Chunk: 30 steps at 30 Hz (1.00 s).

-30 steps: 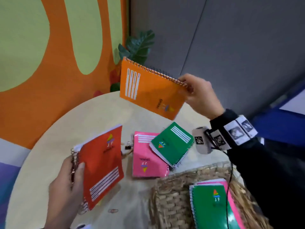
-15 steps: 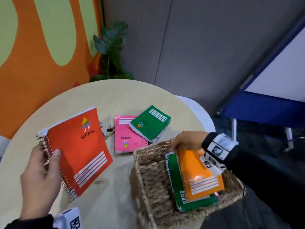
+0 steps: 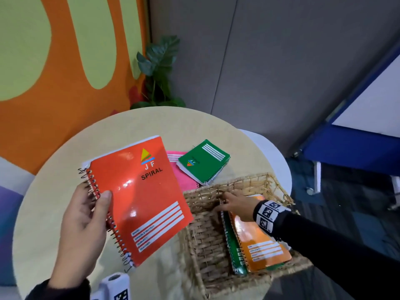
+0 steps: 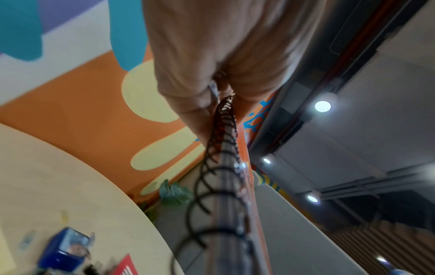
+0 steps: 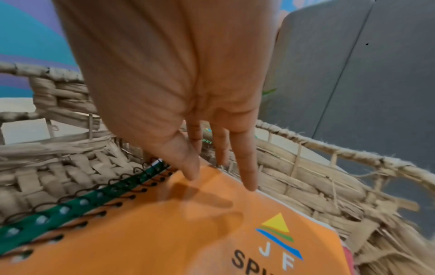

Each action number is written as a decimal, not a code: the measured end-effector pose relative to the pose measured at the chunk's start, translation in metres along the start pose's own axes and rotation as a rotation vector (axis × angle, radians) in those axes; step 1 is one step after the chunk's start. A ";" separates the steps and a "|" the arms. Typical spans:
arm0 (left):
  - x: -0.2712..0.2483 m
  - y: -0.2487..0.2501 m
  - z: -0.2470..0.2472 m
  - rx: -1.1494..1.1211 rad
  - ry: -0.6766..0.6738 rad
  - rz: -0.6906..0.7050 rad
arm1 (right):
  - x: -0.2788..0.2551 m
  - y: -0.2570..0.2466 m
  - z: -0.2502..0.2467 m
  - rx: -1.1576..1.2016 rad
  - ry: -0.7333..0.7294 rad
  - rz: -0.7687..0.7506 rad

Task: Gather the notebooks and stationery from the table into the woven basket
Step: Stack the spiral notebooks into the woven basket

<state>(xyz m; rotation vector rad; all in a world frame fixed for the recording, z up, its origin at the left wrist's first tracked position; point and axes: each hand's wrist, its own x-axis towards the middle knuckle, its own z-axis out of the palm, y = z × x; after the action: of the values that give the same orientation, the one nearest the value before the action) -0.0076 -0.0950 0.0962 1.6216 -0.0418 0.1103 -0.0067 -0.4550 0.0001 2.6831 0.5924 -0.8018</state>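
Across the middle of the head view, a round pale counter [image 3: 65, 161] fills the frame. At lower right sits the woven basket [image 3: 203, 234], already holding an orange notebook [image 3: 259, 243] on top of a green notebook [image 3: 232, 245]. At centre left, the left hand [image 3: 83, 230] holds a red notebook [image 3: 140, 198] above the counter, thumb and fingers curled round its spiral edge. The right hand [image 3: 234, 205] lies inside the basket, fingers straight and loose, tips touching the orange cover, gripping nothing. Toward the upper centre, a small green notebook [image 3: 203, 161] overlaps a pink notebook [image 3: 181, 169], both on the counter. The orange notebook looks placed; next, likely, the red one goes in, angled to clear the rim.
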 end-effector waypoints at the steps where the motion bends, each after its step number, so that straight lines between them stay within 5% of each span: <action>1: -0.001 0.005 0.007 -0.023 -0.024 -0.010 | -0.001 0.002 0.006 0.011 -0.018 0.003; 5: 0.001 0.028 0.049 -0.139 -0.187 -0.055 | -0.026 0.008 -0.009 0.421 0.110 0.182; 8: 0.005 0.038 0.098 -0.204 -0.363 -0.070 | -0.065 0.007 -0.041 1.294 0.372 0.312; 10: 0.005 0.039 0.134 -0.204 -0.460 -0.112 | -0.093 0.009 -0.052 1.855 0.454 0.256; 13: 0.003 0.023 0.179 -0.182 -0.542 -0.206 | -0.125 0.015 -0.049 2.211 0.516 0.222; 16: -0.002 0.006 0.201 -0.057 -0.690 -0.280 | -0.138 0.026 -0.029 2.094 0.536 0.325; 19: -0.001 0.000 0.200 0.295 -0.860 -0.207 | -0.137 0.035 0.003 2.017 0.474 0.431; 23: 0.024 -0.015 0.169 0.632 -0.822 -0.101 | -0.123 0.039 0.037 1.745 0.251 0.571; 27: 0.061 -0.036 0.134 0.766 -0.682 -0.109 | -0.101 0.043 0.062 1.075 0.020 0.777; 30: 0.092 -0.060 0.123 0.950 -0.730 -0.065 | -0.093 0.034 0.055 0.752 -0.163 0.802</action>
<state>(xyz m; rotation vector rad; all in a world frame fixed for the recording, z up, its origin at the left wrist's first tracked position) 0.0954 -0.2109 0.0391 2.5266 -0.5680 -0.6043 -0.0873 -0.5334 0.0142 2.9872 -0.9655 -1.0944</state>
